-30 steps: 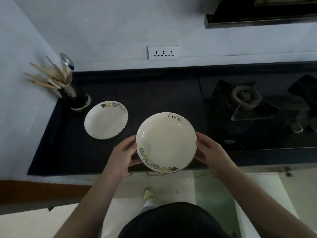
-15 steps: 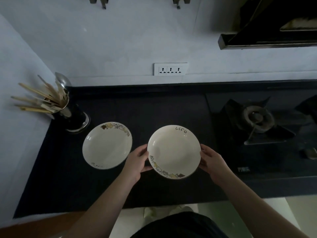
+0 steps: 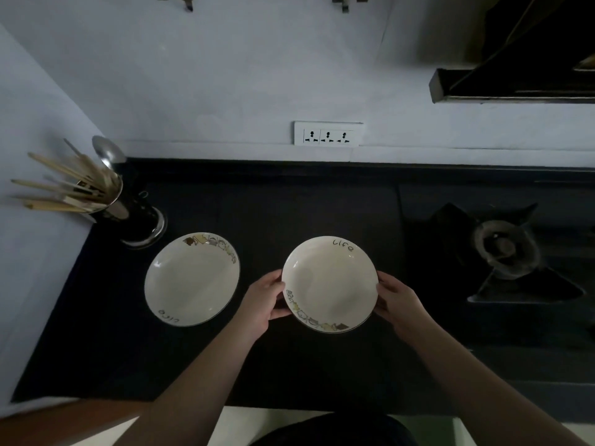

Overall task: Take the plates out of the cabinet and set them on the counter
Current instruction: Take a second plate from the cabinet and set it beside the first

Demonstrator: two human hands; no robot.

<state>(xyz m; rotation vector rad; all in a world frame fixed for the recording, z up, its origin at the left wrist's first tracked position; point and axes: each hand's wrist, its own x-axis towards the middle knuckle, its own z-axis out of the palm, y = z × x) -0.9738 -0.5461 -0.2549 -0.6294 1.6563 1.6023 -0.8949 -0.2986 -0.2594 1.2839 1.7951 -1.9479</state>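
Hands on either side of one white plate (image 3: 329, 283), low centre of the frame. Left hand (image 3: 262, 304) curled against the plate's left rim, thumb on top of the edge, fingers tucked beneath. Right hand (image 3: 397, 300) cupped the same way round the right rim, thumb over, fingers under. Both closed onto the rim, neither spread. Held plate marked "life" at its far edge, with a gold-brown patterned band along the near edge. Cannot tell whether its base touched the counter (image 3: 289, 207) or sat just above it.

Second plate (image 3: 192, 279), same pattern turned the other way round, flat on the counter just left of the left hand, apart from it and from the held plate. Counter black, running across the middle of the frame. Utensil holder (image 3: 135, 214) at the left edge, stuffed with chopsticks and a metal spoon. Gas burner (image 3: 504, 244) at the right. Wall pale, with a white triple socket (image 3: 326, 134) upper centre. Dark range hood (image 3: 515, 85) in the upper right corner.
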